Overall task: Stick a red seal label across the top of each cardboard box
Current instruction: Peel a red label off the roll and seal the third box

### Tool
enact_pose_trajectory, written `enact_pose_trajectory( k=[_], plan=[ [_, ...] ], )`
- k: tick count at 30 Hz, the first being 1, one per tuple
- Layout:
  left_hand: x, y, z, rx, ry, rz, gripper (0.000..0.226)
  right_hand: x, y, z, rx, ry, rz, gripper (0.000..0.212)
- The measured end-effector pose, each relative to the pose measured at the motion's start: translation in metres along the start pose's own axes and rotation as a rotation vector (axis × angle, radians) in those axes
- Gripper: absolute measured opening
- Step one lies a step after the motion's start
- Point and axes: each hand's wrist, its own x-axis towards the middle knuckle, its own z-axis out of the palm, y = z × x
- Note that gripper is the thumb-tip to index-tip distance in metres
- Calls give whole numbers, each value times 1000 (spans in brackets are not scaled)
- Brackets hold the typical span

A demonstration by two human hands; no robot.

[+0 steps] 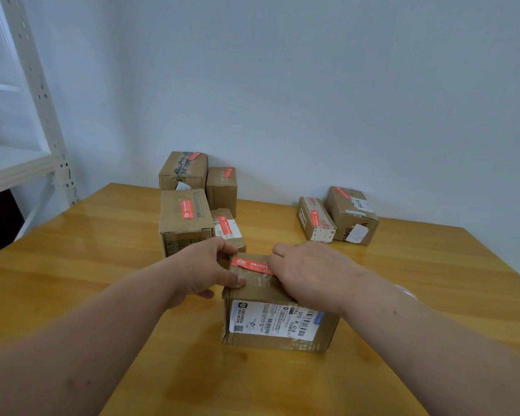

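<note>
My left fingers [233, 250] curl round the box [276, 313], thumb flat on top. My right hand [305, 270] lies on the red label [251, 265], hiding its far end and my fingertips. 6 labelled boxes [183, 217] stand behind on the surface [102, 253].

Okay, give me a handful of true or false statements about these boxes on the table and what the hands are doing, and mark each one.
1. The nearest cardboard box has a red seal label on its top. True.
2. The left hand rests flat on the wooden table, away from the box. False: it holds the box's left edge.
3. The right hand lies on top of the nearest box. True.
4. The boxes behind carry no red labels. False: the six boxes behind all show red labels.
5. A white shipping label is on the nearest box's front side. True.
</note>
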Motion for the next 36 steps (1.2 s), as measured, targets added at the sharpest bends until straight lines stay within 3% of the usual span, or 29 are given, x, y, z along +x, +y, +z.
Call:
enact_pose_trajectory(
  k=[9,17,28,36],
  plan=[
    [0,1,0,0,0,0,61,4,4,3,-15,34,27,15],
    [1,-2,-1,-18,-12,5,60,-5,14,13,330,159,165,20],
    [0,-2,0,-27,-17,0,62,0,10,22,328,276,178,23],
    [-2,-1,0,-31,-18,7,63,4,7,21,482,286,273,13]
  ],
)
